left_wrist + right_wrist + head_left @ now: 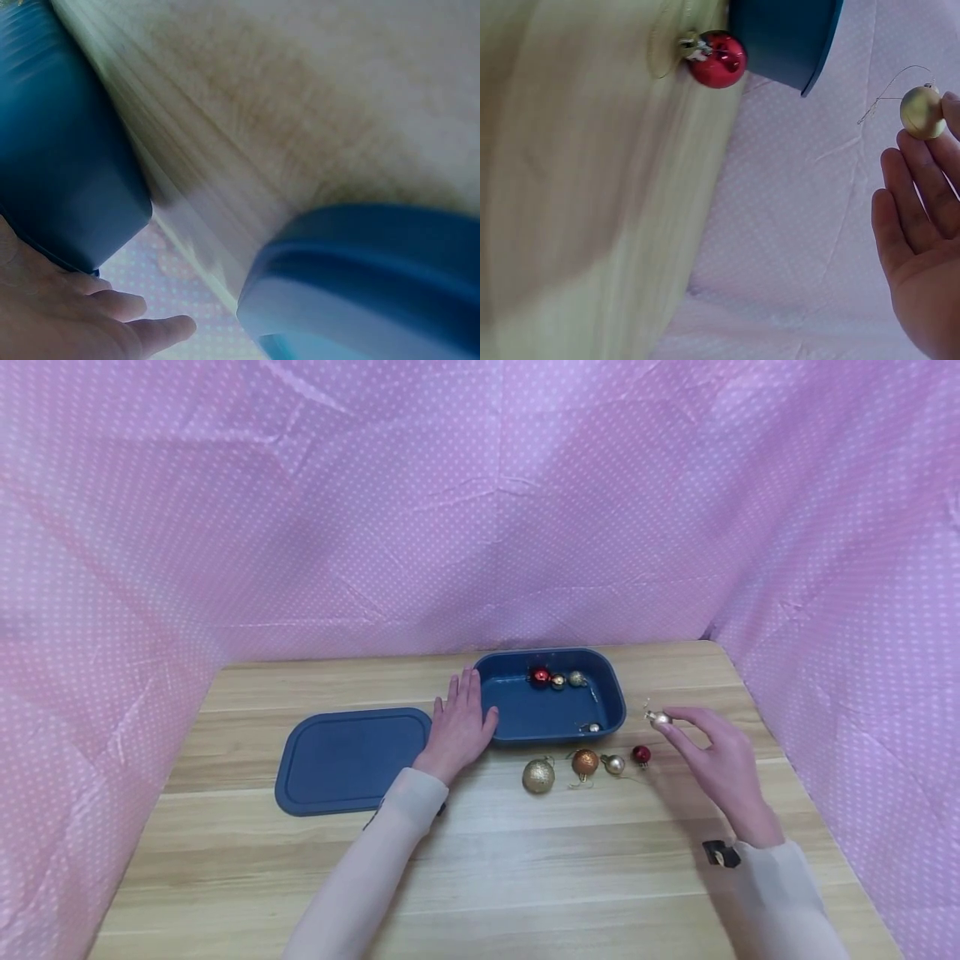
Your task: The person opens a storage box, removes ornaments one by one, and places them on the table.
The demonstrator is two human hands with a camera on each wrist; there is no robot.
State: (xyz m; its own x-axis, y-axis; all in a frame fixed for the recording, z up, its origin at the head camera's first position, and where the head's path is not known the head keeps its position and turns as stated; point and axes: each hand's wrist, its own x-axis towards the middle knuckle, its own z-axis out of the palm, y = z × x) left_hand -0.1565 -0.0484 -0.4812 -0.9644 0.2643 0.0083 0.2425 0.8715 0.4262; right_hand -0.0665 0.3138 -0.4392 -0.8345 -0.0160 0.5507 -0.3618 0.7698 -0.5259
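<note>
A small gold Christmas bauble point(660, 718) with a thin hanging loop is pinched between thumb and fingers of my right hand point(716, 764), right of the blue box. In the right wrist view the gold bauble point(922, 112) shows at the fingertips. My left hand point(459, 727) rests with straight fingers on the left rim of the blue box point(517, 714). Inside the box lie a red bauble point(540, 677) and several small gold ones. In front of it a row holds a large glittery gold bauble point(538, 776), a copper bauble point(585, 762), a small pale gold bauble point(614, 765) and a dark red bauble point(641, 754).
A blue lid point(352, 764) lies flat on the wooden table point(495, 868), left of the box and close to my left forearm. Pink dotted cloth point(480, 527) hangs behind the table and along both sides.
</note>
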